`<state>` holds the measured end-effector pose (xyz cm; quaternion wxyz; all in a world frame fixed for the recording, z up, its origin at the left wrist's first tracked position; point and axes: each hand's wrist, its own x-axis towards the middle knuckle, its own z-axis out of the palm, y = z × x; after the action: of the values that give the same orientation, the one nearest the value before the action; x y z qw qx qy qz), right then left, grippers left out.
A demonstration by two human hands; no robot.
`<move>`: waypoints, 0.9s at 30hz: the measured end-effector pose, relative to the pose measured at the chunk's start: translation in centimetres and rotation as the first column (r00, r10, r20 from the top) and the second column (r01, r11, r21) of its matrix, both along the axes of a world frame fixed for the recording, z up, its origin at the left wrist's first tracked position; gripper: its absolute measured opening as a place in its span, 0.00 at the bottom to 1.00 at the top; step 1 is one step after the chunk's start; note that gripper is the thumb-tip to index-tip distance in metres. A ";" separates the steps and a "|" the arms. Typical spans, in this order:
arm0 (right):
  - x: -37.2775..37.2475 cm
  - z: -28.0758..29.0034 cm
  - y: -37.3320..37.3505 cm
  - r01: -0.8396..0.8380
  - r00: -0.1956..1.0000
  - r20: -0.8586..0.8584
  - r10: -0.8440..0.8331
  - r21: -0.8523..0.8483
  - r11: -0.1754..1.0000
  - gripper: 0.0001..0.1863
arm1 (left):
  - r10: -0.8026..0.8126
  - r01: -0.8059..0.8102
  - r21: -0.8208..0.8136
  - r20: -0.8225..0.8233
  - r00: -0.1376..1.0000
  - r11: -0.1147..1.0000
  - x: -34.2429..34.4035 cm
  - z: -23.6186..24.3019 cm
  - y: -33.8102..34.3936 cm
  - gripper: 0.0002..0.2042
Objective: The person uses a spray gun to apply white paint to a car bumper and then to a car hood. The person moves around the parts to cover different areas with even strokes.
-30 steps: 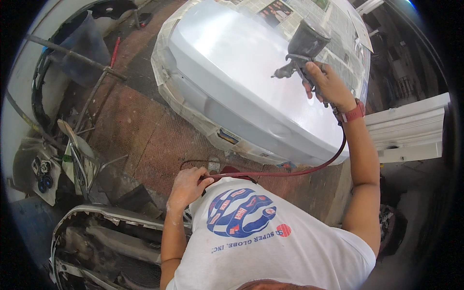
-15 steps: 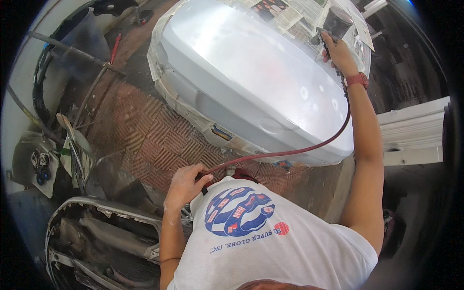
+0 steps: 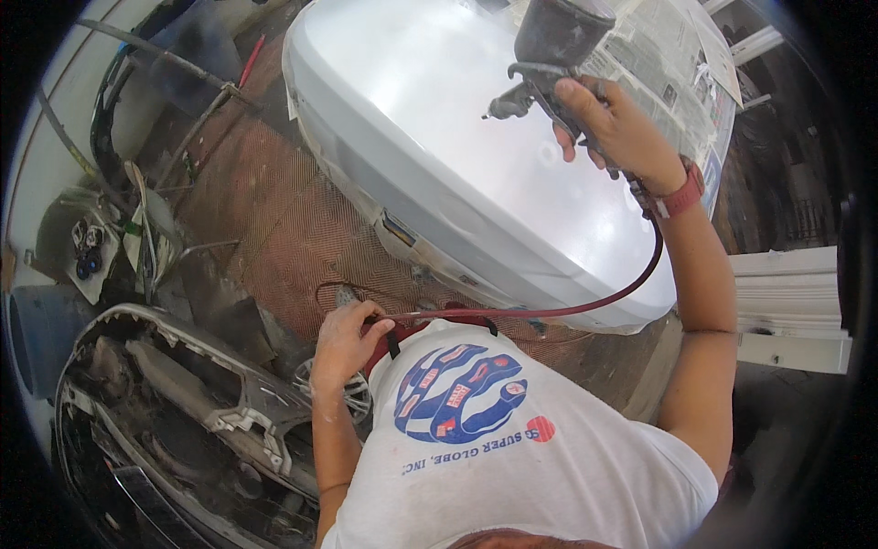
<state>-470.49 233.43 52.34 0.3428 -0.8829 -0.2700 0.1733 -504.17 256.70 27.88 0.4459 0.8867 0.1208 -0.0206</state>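
My right hand is wrapped round the grip of a dark paint spray gun with a cup on top. Its nozzle points left, over the glossy white car body panel. A red air hose hangs from the gun's handle and curves back across my waist. There my left hand, smudged with pale dust, has its thumb and fingers closed on the hose. Newspaper masking covers the surface beyond the panel on the right.
At lower left lies a large dark car part with a metal frame. Metal stand bars, a red rod and scrap pieces crowd the left side. Patterned reddish flooring runs below the panel. White slatted boards stand at right.
My right hand has brought the spray gun nearer and to the left, over the panel. My left hand still holds the hose near my waist. The view has shifted slightly.
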 end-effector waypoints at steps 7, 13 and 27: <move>6.0 -0.5 -3.4 0.070 0.991 0.115 -0.071 0.012 0.997 0.30 | 0.096 -0.097 0.009 0.089 0.991 0.995 -1.9 -0.5 -6.2 0.12; 11.7 -0.5 -6.7 0.236 0.946 0.233 -0.224 -0.024 0.971 0.34 | 0.112 -0.107 -0.083 0.062 0.992 0.991 -3.6 0.6 -9.1 0.12; 0.3 -0.5 -4.7 0.079 0.950 0.308 -0.047 -0.094 0.992 0.32 | 0.086 -0.078 -0.098 0.079 0.993 0.992 -10.1 0.3 -10.1 0.12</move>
<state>-470.21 228.72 51.88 0.2553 -0.9241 -0.2818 0.0380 -514.32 246.61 28.18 0.4926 0.8589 0.1373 0.0290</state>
